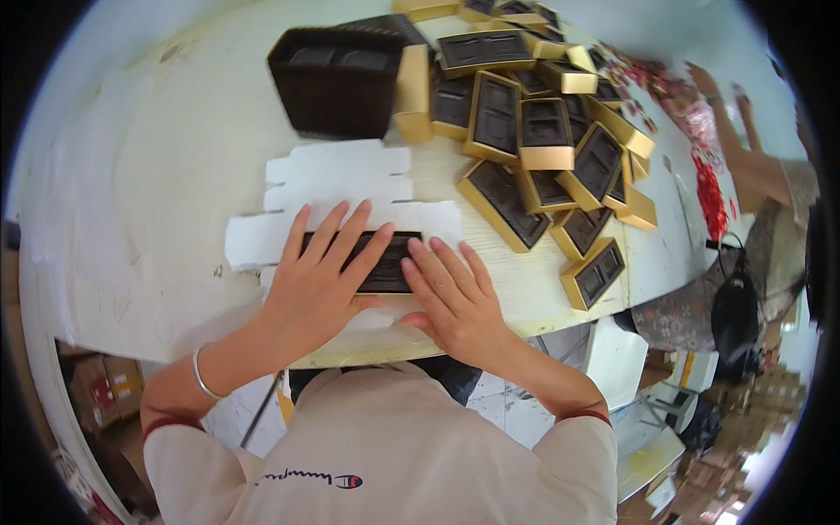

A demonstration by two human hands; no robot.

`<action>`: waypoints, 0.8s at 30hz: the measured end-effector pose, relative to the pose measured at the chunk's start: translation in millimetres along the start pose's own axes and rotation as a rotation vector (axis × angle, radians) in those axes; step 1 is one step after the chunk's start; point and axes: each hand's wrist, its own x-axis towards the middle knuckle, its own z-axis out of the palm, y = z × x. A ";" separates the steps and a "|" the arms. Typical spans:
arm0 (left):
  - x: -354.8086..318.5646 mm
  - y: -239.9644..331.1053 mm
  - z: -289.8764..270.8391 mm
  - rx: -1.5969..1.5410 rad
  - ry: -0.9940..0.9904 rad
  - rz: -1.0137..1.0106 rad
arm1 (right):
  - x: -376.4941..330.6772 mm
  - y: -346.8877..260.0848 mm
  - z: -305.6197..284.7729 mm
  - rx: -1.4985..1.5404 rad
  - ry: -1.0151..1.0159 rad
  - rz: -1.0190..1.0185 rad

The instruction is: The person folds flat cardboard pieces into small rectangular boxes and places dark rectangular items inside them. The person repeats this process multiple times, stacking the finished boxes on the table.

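Observation:
A black plastic tray with recessed compartments (pixel 383 278) lies on an unfolded white cardboard box blank (pixel 341 171) in front of me. My left hand (pixel 317 284) rests flat across the tray's left part, fingers spread and covering some of it. At the tray's right end, the fingertips of my right hand (pixel 459 306) touch its edge, with the fingers stretched out. Neither hand is wrapped around anything. Just beyond the blank stands a stack of the same dark trays (pixel 341 101).
Many gold boxes with black trays inside (pixel 494 118) are heaped at the back right. At far right another person's arm (pixel 748 166) reaches over red strips (pixel 710 197) and small wrapped pieces. A white stool (pixel 615 359) and cartons (pixel 109 385) stand below the table (pixel 166 175).

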 end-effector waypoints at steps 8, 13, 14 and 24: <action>-12.0 -25.8 -8.7 -0.631 0.139 0.066 | 10.9 6.4 3.5 0.305 0.059 -0.016; -27.4 -47.5 -23.7 -0.292 -0.045 -0.099 | 24.2 71.0 -90.1 -0.212 0.418 0.188; -28.6 -47.4 -23.0 -0.193 -0.116 -0.113 | 30.6 86.9 -109.5 -0.232 0.449 0.303; -43.7 -0.8 6.0 -0.100 -0.104 -0.235 | 33.3 -0.3 -41.1 -0.052 0.096 -0.248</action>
